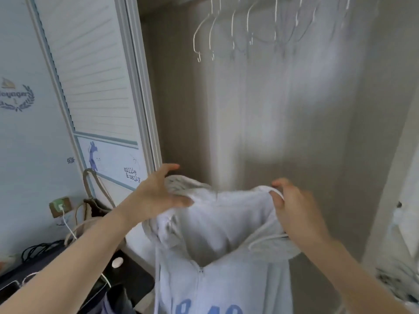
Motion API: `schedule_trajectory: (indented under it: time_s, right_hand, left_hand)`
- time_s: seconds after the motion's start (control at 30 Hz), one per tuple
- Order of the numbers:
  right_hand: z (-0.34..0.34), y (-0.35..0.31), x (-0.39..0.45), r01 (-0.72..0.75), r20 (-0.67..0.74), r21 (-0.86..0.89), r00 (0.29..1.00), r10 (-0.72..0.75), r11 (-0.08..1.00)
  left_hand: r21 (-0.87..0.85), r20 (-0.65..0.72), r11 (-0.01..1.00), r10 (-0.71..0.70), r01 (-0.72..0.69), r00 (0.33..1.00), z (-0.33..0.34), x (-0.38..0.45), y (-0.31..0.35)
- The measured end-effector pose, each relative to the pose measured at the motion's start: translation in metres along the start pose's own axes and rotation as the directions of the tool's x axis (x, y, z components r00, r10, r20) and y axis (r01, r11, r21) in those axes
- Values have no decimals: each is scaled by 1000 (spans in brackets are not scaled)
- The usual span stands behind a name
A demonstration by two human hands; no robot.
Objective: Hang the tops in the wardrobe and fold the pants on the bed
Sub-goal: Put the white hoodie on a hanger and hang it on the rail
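In the lower middle of the frame a pale grey zip hoodie [222, 257] hangs before the open wardrobe [294, 109]. The right hand [297, 214] pinches the hood's rim with curled fingers. The left hand [158, 191] rests on the hood's other side, fingers spread and released. The cloth looks soft, floppy and fairly light; the shoulders seem the best hold for threading a wire hanger [204, 30] from the upper rail.

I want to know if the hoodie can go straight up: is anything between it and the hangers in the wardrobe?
Nothing visible. The hoodie, held up by the left hand and right hand, hangs below the empty wire hangers; only open wardrobe space lies between them.
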State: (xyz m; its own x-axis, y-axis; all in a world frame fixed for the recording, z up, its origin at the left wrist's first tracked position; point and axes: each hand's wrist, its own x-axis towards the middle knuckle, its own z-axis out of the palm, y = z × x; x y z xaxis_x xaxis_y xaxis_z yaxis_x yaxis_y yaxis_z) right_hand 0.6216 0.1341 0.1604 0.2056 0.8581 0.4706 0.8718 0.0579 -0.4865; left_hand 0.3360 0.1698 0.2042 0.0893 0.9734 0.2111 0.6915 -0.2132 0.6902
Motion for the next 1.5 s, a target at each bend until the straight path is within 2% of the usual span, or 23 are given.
schedule_trajectory:
  time_s: [0.07, 0.1, 0.27, 0.33, 0.37, 0.43, 0.5, 0.6, 0.67, 0.8, 0.9, 1.0, 1.1, 1.17, 1.27, 1.37, 1.43, 1.5]
  right_hand:
    - [-6, -21, 16, 108, -129, 13, 986, -105, 994]
    - [-8, -32, 23, 154, -192, 10, 970, -149, 988]
    - [-7, -66, 43, 237, -335, 19, 917, -217, 971]
    - [-3, -72, 49, 236, -397, -3, 892, -218, 972]
    - [-3, -73, 51, 233, -428, -7, 878, -213, 972]
    - [-2, -73, 55, 230, -463, -45, 858, -224, 972]
    - [-1, -71, 58, 217, -465, -115, 851, -245, 969]
    - [-4, -59, 63, 117, -454, -226, 866, -210, 967]
    - [-13, -50, 65, 42, -488, -262, 856, -170, 964]
    - [-26, -43, 73, -96, -527, -336, 843, -103, 937]
    - [-31, -44, 88, -204, -431, -405, 902, 11, 891]
    - [-46, -52, 107, -243, -306, -419, 945, 116, 875]
    - [-70, -72, 131, -232, -329, -415, 940, 92, 880]
    - [-92, -89, 152, -200, -474, -373, 881, -1, 906]
    - [-135, -112, 193, -148, -691, -340, 709, -140, 929]
    - [-183, -127, 234, -172, -807, -348, 555, -202, 921]
    - [-211, -132, 260, -205, -844, -333, 500, -194, 920]
    - [-235, -130, 286, -255, -847, -319, 508, -154, 913]
  left_hand:
    - [386, -14, 922, 36, -28, 999, 5, 23, -21]
    - [488, -47, 872, 64, -33, 997, 8, 36, -31]
    - [569, -170, 810, 289, -146, 942, 27, 91, -57]
    - [475, -173, 864, 279, -168, 945, 38, 107, -62]
    - [361, -184, 915, 258, -179, 948, 46, 112, -64]
    - [32, -229, 981, 192, -190, 954, 61, 115, -66]
    - [-298, -223, 941, 93, -159, 970, 70, 120, -59]
    - [-667, -105, 743, -19, -56, 994, 69, 134, -31]
    - [-737, -125, 667, 27, -112, 992, 60, 146, -9]
    - [-731, -239, 615, 174, -295, 955, 39, 168, 32]
    - [-782, -233, 553, 172, -289, 957, 31, 177, 56]
    - [-795, -278, 509, 177, -329, 944, 24, 185, 75]
    - [-757, -347, 512, 210, -405, 914, 17, 198, 89]
    - [-730, -378, 521, 232, -442, 896, 13, 210, 96]
    - [-697, -411, 545, 230, -467, 882, 6, 228, 104]
    - [-668, -450, 548, 242, -504, 860, 2, 243, 113]
    - [-659, -460, 548, 249, -516, 852, -1, 252, 117]
    - [-649, -461, 558, 253, -518, 850, -3, 259, 120]
